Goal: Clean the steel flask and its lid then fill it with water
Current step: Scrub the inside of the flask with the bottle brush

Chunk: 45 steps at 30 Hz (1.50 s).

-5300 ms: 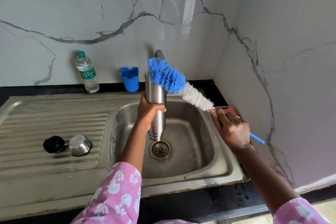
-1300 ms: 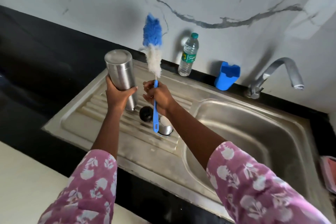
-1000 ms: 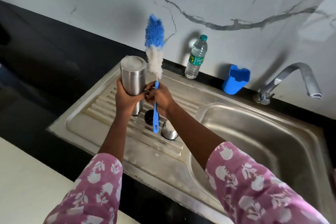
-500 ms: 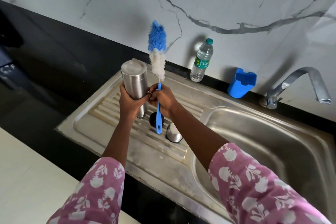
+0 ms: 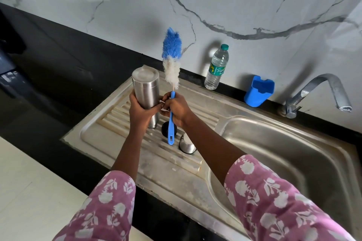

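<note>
A white marble-patterned wall [image 5: 244,2] rises behind a black counter [image 5: 51,76] that holds a steel sink unit with a ribbed drainboard [image 5: 117,119] on the left and a basin [image 5: 284,158] on the right. The left hand [image 5: 140,112] is wrapped around the steel flask [image 5: 146,90], which is held over the drainboard with its long axis near vertical (closed base up, mouth end down, the mouth itself hidden behind the hand). The right hand [image 5: 176,108], just beside the left and touching the flask with its fingertips, is closed on the thin blue handle of a bottle brush [image 5: 172,60]; the brush stands upright, blue-and-white bristles pointing up, handle end hanging below the fist. On the drainboard under the hands lie a black inner lid [image 5: 166,130] and a steel cap [image 5: 187,146], close together. Against the wall stand a plastic water bottle [image 5: 217,67] and a blue holder [image 5: 258,91], with the tap [image 5: 321,92] curving over the basin.
</note>
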Motion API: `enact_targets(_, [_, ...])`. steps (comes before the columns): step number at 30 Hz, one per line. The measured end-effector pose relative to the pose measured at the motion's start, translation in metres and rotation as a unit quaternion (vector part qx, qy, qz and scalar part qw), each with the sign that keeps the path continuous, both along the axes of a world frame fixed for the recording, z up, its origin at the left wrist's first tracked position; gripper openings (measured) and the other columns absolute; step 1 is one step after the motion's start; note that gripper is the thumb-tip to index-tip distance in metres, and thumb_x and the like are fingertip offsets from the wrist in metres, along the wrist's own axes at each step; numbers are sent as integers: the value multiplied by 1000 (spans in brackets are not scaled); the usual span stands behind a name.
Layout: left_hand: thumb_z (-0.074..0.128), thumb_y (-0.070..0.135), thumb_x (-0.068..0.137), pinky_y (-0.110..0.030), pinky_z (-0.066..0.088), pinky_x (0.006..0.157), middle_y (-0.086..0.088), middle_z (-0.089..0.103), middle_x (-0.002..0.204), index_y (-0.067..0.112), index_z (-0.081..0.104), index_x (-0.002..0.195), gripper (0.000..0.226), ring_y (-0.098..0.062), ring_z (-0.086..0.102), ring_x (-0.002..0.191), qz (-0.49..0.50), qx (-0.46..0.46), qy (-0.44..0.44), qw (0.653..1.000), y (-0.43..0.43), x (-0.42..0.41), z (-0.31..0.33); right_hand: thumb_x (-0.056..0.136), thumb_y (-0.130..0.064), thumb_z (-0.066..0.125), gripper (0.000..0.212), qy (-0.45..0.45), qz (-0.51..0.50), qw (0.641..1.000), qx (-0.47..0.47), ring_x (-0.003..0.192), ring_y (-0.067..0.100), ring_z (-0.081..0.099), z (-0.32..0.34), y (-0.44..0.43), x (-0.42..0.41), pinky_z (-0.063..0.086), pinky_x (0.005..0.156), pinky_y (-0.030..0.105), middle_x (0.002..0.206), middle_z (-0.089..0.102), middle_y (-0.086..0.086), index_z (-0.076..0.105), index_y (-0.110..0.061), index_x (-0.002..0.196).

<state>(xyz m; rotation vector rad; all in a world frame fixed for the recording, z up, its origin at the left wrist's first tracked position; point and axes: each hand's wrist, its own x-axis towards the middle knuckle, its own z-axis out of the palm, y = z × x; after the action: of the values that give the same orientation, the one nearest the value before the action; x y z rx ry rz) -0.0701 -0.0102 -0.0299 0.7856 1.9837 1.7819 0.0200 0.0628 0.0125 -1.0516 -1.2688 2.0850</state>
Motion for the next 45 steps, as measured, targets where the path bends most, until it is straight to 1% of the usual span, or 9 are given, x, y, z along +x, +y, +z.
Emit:
enact_targets(8, [89, 13, 59, -35, 51, 92, -8, 51, 132, 19, 24, 142, 106, -18, 56, 113, -6, 44, -3, 999, -1, 0, -1, 75, 22, 32, 35, -43, -16, 998, 50, 66, 16, 45, -1, -3, 5, 34, 56, 28, 87, 57, 10, 45, -9, 65])
enact_targets(15, [88, 18, 61, -43, 33, 112, -7, 30, 150, 13, 22, 145, 107, -20, 33, 136, 52, 56, 44, 996, -9, 6, 0, 79, 18, 29, 34, -70, -36, 992, 103, 66, 14, 48, 1, -6, 16, 34, 55, 27, 97, 60, 12, 46, -9, 67])
enact_targets(22, [76, 25, 72, -41, 36, 104, -19, 46, 128, 10, 39, 126, 67, -22, 37, 124, 232, 161, 307, 909, -13, 36, 3, 81, 14, 40, 29, -79, -60, 986, 132, 66, 17, 60, 14, -6, 58, 48, 56, 26, 83, 62, 13, 47, -13, 72])
enact_targets(27, [70, 16, 74, -54, 39, 99, -16, 49, 121, 9, 44, 120, 52, -32, 46, 114, 164, 223, 326, 904, 23, 80, 12, 82, 5, 55, 18, -138, -137, 947, 254, 36, 3, 45, 42, 16, 120, 32, 35, 17, 61, 56, 5, 53, -12, 75])
enact_targets(31, [65, 23, 73, -38, 34, 100, -21, 55, 116, 13, 43, 120, 53, -27, 42, 113, 10, 196, 300, 934, 70, 121, 28, 83, -25, 68, 9, -251, -199, 884, 340, 48, 5, 44, 74, 55, 187, 37, 52, 23, 55, 50, -4, 64, -17, 85])
enact_targets(35, [69, 24, 71, -30, 32, 98, -21, 58, 116, -2, 52, 119, 57, -38, 49, 111, -107, 108, 265, 952, 122, 156, 33, 88, -25, 64, 19, -357, -200, 825, 391, 54, 2, 55, 114, 82, 262, 40, 56, 18, 65, 58, 5, 70, -10, 96])
enact_targets(37, [77, 18, 71, -33, 34, 99, -21, 57, 120, -5, 51, 123, 62, -39, 49, 114, -158, 37, 216, 963, 145, 168, 35, 89, -28, 62, 23, -436, -178, 777, 418, 80, 19, 63, 135, 90, 293, 44, 72, 25, 85, 67, 14, 70, -12, 103])
enact_targets(41, [76, 33, 74, -39, 32, 106, -12, 56, 130, 7, 42, 137, 77, -30, 49, 122, -238, -134, 225, 935, 187, 187, 29, 94, -32, 53, 28, -634, -130, 622, 441, 109, 36, 56, 160, 108, 333, 43, 89, 37, 118, 60, 17, 65, -18, 116])
enact_targets(45, [72, 44, 74, -52, 15, 113, -10, 51, 136, 16, 36, 141, 81, -32, 35, 134, -286, -261, 233, 892, 214, 203, 25, 94, -26, 51, 25, -746, -60, 440, 496, 100, 33, 60, 165, 135, 349, 43, 84, 36, 106, 63, 14, 65, -13, 110])
